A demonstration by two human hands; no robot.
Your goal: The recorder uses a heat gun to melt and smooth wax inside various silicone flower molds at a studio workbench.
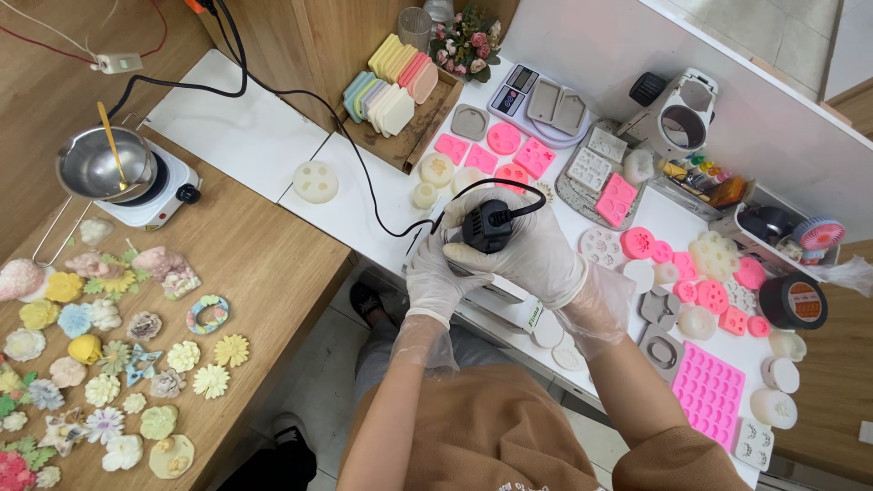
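Two gloved hands (491, 250) over white counter (245, 136), wooden table (264, 255) alongside.

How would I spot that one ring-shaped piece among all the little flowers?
Start at the wooden table on the left, below the small white hotplate. Along the right edge of the flower pieces lies a pastel ring, the only piece there with an open hole through its middle.

A small black corded tool (486, 225) sits upright, clasped above the white table's edge.
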